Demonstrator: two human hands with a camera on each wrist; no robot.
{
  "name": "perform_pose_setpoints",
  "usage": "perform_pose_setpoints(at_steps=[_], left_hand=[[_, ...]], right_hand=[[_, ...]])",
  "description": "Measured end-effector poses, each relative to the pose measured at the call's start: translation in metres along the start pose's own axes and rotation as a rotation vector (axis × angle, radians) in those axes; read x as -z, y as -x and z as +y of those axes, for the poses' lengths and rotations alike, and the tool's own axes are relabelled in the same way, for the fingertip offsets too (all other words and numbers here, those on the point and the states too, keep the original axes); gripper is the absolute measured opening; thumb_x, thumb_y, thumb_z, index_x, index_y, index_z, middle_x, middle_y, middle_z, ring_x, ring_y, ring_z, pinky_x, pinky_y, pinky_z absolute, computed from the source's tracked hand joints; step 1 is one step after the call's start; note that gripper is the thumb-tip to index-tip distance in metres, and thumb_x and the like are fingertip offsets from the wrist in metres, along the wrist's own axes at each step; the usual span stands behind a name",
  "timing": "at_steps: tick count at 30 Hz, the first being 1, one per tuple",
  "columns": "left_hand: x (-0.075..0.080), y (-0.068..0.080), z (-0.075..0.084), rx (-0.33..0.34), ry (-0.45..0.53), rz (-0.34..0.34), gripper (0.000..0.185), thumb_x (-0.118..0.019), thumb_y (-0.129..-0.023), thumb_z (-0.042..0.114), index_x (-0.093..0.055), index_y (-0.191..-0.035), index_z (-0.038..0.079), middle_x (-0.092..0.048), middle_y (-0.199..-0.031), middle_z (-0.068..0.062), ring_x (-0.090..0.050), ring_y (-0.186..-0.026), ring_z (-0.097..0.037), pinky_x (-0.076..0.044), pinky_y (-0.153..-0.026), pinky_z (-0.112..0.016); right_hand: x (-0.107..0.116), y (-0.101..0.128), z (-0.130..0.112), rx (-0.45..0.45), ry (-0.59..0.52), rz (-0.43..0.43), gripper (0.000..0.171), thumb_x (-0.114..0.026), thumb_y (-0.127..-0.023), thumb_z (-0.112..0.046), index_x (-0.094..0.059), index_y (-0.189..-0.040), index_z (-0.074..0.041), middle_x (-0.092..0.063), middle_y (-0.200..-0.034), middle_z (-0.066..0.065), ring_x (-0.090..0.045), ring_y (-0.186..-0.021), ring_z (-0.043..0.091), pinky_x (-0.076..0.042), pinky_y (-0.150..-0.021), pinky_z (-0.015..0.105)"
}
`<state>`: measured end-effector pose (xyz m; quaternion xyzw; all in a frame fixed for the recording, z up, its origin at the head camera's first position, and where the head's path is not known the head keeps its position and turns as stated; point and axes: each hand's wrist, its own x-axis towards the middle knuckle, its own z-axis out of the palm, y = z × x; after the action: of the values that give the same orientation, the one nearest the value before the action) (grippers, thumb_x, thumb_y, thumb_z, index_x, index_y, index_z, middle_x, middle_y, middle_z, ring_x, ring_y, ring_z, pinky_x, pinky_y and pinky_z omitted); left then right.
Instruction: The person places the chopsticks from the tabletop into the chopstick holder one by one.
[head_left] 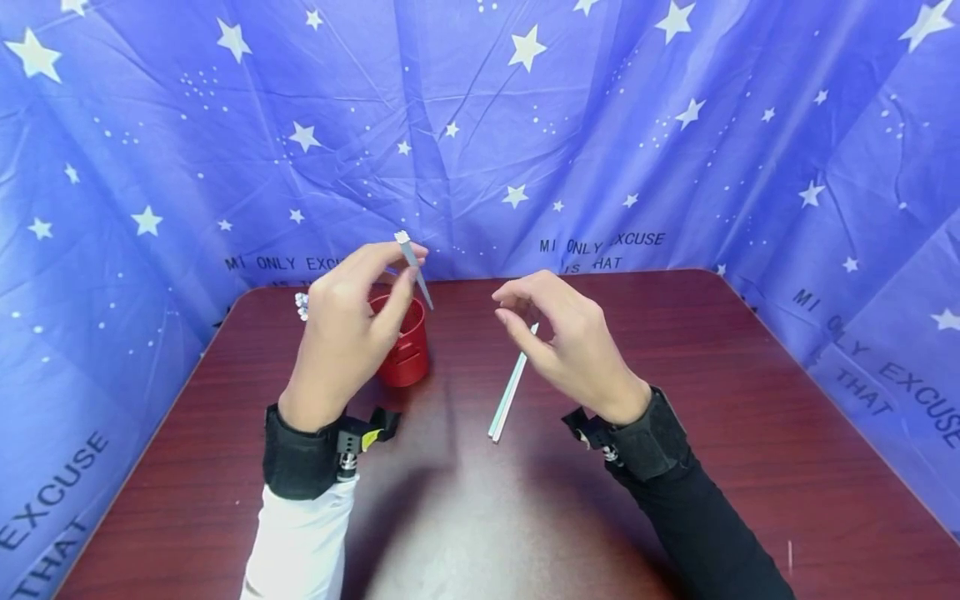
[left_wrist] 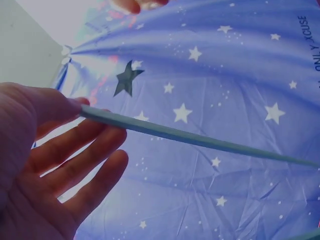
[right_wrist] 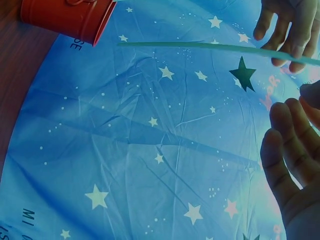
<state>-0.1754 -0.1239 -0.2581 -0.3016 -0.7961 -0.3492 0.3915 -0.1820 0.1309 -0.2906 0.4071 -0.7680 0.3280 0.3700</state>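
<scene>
Left hand (head_left: 341, 333) pinching a straw (head_left: 415, 271) tip-down over the red cup (head_left: 405, 346) near the table's (head_left: 750, 417) far-left corner, right hand (head_left: 558, 337) loosely curled, empty, above two straws (head_left: 510, 396) mid-table.

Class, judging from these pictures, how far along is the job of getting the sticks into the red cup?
Done: none can be seen in the red cup. In hand: the left hand pinches one stick above the cup. Left: two sticks lie on the table under the empty right hand.
</scene>
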Motion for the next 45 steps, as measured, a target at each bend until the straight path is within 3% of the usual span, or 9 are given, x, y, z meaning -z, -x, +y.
perform_pose_setpoints(at_steps=[6, 12, 17, 24, 28, 35, 41, 45], left_hand=[[0.006, 0.0, -0.004, 0.099, 0.003, 0.071, 0.019, -0.064, -0.103, 0.002, -0.074, -0.118, -0.001, -0.08, -0.111, -0.009, -0.077, -0.097, -0.022, -0.058, -0.087, -0.029], [0.01, 0.001, -0.008, 0.2, -0.051, 0.083, 0.019, -0.063, -0.102, 0.0, -0.071, -0.119, -0.001, -0.081, -0.11, -0.011, -0.078, -0.101, -0.026, -0.055, -0.084, -0.029], [0.013, 0.002, -0.013, 0.292, -0.091, 0.012, 0.017, -0.061, -0.099, -0.004, -0.071, -0.113, -0.001, -0.081, -0.106, -0.014, -0.077, -0.098, -0.031, -0.054, -0.086, -0.042], [0.015, 0.004, -0.015, 0.391, -0.177, -0.122, 0.017, -0.06, -0.099, -0.002, -0.074, -0.109, -0.001, -0.08, -0.098, -0.017, -0.074, -0.09, -0.035, -0.049, -0.074, -0.042], [0.018, 0.005, -0.015, 0.448, -0.209, -0.161, 0.018, -0.061, -0.098, 0.0, -0.076, -0.109, 0.0, -0.079, -0.095, -0.019, -0.074, -0.09, -0.036, -0.055, -0.076, -0.049], [0.021, 0.005, -0.015, 0.523, -0.221, -0.172, 0.015, -0.065, -0.101, 0.004, -0.076, -0.11, 0.002, -0.079, -0.103, -0.018, -0.074, -0.096, -0.035, -0.056, -0.081, -0.05], [0.021, 0.005, -0.015, 0.53, -0.232, -0.157, 0.014, -0.067, -0.102, 0.011, -0.077, -0.11, 0.004, -0.08, -0.102, -0.016, -0.073, -0.094, -0.034, -0.054, -0.077, -0.047], [0.021, 0.006, -0.014, 0.537, -0.237, -0.17, 0.014, -0.067, -0.102, 0.013, -0.077, -0.109, 0.006, -0.08, -0.102, -0.014, -0.073, -0.094, -0.032, -0.052, -0.072, -0.045]], right_hand=[[-0.001, 0.002, 0.004, -0.022, 0.005, -0.063, 0.016, -0.076, -0.095, 0.001, -0.073, -0.11, -0.004, -0.071, -0.096, 0.003, -0.065, -0.081, 0.01, -0.049, -0.067, 0.018], [-0.001, 0.002, 0.005, -0.034, 0.021, -0.121, 0.016, -0.075, -0.097, -0.001, -0.073, -0.111, -0.005, -0.071, -0.098, 0.003, -0.066, -0.082, 0.009, -0.053, -0.064, 0.025], [-0.001, 0.003, 0.005, -0.048, 0.028, -0.15, 0.016, -0.075, -0.097, -0.003, -0.073, -0.112, -0.006, -0.072, -0.1, 0.001, -0.066, -0.082, 0.009, -0.055, -0.065, 0.026], [-0.002, 0.005, 0.006, -0.093, 0.031, -0.25, 0.015, -0.073, -0.099, -0.005, -0.072, -0.114, -0.009, -0.074, -0.104, -0.001, -0.069, -0.087, 0.009, -0.058, -0.071, 0.029], [-0.002, 0.006, 0.007, -0.14, 0.056, -0.358, 0.015, -0.073, -0.101, -0.009, -0.072, -0.116, -0.01, -0.073, -0.106, -0.001, -0.069, -0.092, 0.011, -0.059, -0.078, 0.032], [-0.007, 0.009, 0.009, -0.196, 0.09, -0.56, 0.014, -0.075, -0.1, -0.013, -0.072, -0.114, -0.012, -0.072, -0.107, 0.001, -0.068, -0.093, 0.018, -0.057, -0.084, 0.036], [-0.02, 0.018, 0.012, -0.239, 0.106, -0.869, 0.021, -0.08, -0.095, -0.009, -0.076, -0.116, -0.011, -0.075, -0.113, 0.005, -0.072, -0.105, 0.023, -0.06, -0.092, 0.039], [-0.036, 0.029, 0.018, -0.25, 0.073, -1.061, 0.021, -0.083, -0.09, -0.002, -0.079, -0.109, -0.009, -0.078, -0.106, 0.008, -0.072, -0.103, 0.025, -0.06, -0.091, 0.036]])
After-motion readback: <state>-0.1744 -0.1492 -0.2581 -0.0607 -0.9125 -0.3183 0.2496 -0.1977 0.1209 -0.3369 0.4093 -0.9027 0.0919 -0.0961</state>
